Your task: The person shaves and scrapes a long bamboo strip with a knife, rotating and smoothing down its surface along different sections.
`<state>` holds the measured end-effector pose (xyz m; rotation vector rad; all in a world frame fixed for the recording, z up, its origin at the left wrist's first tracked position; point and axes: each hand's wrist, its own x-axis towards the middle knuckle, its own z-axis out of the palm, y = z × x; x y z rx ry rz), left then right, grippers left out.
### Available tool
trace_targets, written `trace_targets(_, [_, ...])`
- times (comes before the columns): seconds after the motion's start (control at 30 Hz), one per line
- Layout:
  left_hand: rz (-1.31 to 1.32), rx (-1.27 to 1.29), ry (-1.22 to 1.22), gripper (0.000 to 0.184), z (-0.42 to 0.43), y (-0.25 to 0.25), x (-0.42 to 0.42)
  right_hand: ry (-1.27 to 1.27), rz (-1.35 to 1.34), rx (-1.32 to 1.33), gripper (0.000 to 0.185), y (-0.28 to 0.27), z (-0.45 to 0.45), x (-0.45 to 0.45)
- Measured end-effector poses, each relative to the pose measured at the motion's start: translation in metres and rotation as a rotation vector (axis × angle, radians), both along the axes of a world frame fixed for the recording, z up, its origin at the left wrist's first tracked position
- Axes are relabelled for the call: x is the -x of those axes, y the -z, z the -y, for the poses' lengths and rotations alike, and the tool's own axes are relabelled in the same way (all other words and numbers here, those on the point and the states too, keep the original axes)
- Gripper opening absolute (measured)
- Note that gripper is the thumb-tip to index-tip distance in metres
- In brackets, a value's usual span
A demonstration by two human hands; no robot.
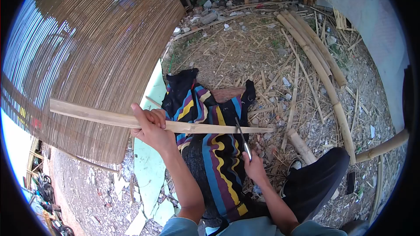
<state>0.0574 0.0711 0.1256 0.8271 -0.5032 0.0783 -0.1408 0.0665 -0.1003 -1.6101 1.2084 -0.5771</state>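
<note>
"Bamboo strip (210,128): where?"
"Crosswise above the striped cloth (211,170), left grip (151,126) clasped around it, right grip (255,164) wrapped round a knife (243,137)."
"How far along?"
"Partway, I'd judge: already split flat, some paring seemingly left."

One head-worn camera looks forward and steeply down, close.

My bamboo strip (105,117) was matt, fairly smooth. My knife (247,149) was metal-bladed, glossy in part. Striped cloth (211,166) below looked knitted, matt. Slatted screen (109,61) read ridged, slight sheen. Bamboo poles (336,103) were smooth between nodes; ground (245,39) was rough, gritty, straw-littered.
</note>
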Motion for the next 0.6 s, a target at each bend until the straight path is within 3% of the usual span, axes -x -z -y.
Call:
trace_targets(0.03, [0.008,0.009,0.002,0.052,-0.001,-0.001,0.003,0.013,-0.115,0.016,0.039,0.004,0.000,0.009])
trace_targets(0.13, [0.035,-0.003,0.028,0.052,0.000,-0.003,0.020,0.011,-0.082,-0.051,0.039,-0.021,0.002,0.023])
trace_targets(0.2, [0.098,-0.002,0.071,0.049,0.003,-0.007,0.035,-0.026,0.053,-0.016,0.038,-0.065,0.001,0.017])
trace_targets(0.27, [0.101,-0.008,0.069,0.049,0.005,-0.011,0.048,-0.101,0.222,0.110,0.032,-0.071,-0.001,0.007])
trace_targets(0.37, [0.102,-0.020,0.053,0.049,0.005,-0.013,0.057,-0.197,0.292,0.078,0.032,-0.103,0.003,0.001])
trace_targets(0.5, [0.103,-0.005,0.021,0.050,0.001,-0.011,0.051,-0.155,0.260,0.048,0.034,-0.073,0.012,-0.002])
trace_targets(0.6, [0.052,-0.051,-0.113,0.051,-0.001,-0.010,0.043,0.090,0.116,-0.013,0.039,0.019,0.022,0.008])
